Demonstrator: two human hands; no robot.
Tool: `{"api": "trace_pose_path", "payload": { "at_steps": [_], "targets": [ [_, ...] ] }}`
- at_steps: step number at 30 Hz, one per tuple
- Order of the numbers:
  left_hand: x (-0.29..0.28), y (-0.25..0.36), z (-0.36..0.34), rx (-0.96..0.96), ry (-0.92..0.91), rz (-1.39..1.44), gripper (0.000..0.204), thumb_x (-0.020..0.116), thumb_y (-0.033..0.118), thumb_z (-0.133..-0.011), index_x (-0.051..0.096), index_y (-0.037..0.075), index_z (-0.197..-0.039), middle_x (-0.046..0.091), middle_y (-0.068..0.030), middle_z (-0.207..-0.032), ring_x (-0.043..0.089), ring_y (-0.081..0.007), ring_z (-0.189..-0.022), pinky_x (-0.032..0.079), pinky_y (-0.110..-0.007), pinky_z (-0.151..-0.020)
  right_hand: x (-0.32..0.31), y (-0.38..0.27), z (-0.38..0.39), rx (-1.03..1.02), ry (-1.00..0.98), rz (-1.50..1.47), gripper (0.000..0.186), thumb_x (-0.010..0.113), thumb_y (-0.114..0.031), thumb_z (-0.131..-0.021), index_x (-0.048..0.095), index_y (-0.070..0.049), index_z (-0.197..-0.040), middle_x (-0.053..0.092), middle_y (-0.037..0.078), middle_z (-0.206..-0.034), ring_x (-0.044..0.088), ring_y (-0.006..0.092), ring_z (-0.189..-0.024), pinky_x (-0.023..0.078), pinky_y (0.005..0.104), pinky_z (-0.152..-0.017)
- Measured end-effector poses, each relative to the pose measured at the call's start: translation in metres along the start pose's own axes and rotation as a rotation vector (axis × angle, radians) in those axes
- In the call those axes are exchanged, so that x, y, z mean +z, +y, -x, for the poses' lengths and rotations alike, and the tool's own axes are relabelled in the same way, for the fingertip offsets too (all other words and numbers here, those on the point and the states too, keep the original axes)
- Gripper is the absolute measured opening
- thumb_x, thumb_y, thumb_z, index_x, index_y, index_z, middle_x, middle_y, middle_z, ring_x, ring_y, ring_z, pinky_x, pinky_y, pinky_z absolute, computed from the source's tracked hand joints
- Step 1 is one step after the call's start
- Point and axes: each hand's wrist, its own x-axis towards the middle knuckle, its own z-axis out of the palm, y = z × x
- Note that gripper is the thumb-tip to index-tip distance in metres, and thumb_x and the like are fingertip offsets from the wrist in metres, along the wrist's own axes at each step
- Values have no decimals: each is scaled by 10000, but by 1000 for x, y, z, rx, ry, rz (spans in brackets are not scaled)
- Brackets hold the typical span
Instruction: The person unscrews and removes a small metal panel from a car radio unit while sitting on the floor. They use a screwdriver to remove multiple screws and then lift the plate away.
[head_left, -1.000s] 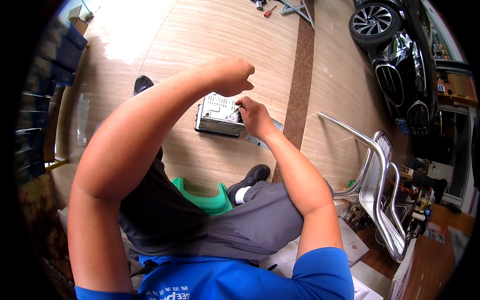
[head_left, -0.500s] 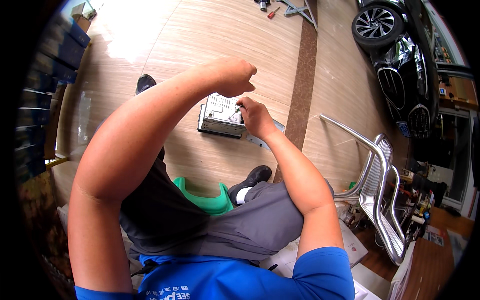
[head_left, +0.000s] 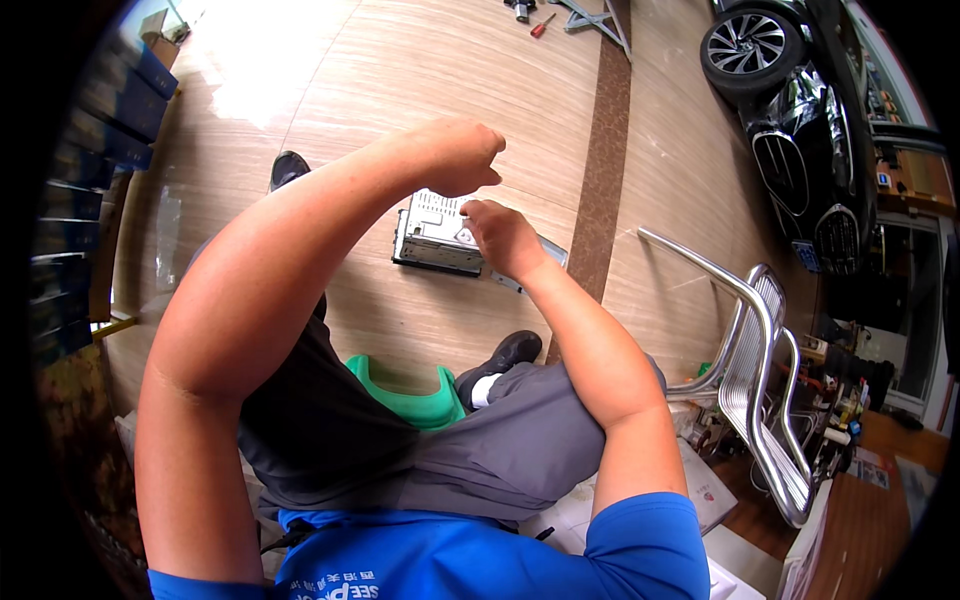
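Observation:
A silvery metal box with slotted vents, resembling a car stereo unit [head_left: 432, 232], rests on the floor ahead of me. Above its far right corner is my left hand [head_left: 462, 157], back upward and fingers curled; whatever they may hold is hidden. My right hand [head_left: 503, 238] is over the box's right end, thumb and fingers pinched together near its top face. I cannot make out anything between those fingertips. Partly behind my right wrist, a flat grey metal plate [head_left: 552, 254] lies on the floor beside the box.
A green plastic stool [head_left: 415, 408] stands between my legs. To the right are a tubular metal chair [head_left: 745, 370] and a black car [head_left: 800, 150]. A red-handled screwdriver [head_left: 541, 27] and a grey metal stand [head_left: 592, 18] lie far ahead. Blue boxes [head_left: 125, 105] line the left.
My right hand has shifted slightly left, its fingertips now farther over the box's top. My left hand keeps nearly the same pose. The box has stayed in place.

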Motion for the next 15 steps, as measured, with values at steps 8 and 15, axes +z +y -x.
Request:
{"api": "trace_pose_path", "payload": {
  "at_steps": [8,15],
  "targets": [
    [2,-1,0,-12,-3,-18,369,664,293,-934,634,3,-1161,690,-206,-1107,643,-370,-1074,519,-455,-901,-1,0,-2,152,-58,85,224,545,-243,-982,639,-52,-1047,683,215,-985,664,407,-926,532,473,-778],
    [3,-1,-1,5,1,-50,363,669,300,-931,641,4,-1138,693,-207,-1093,647,-369,-1068,520,-454,-899,-14,2,-8,298,-172,76,269,568,-293,-973,678,-57,-1043,699,231,-944,666,421,-939,525,482,-805]
  ]
}}
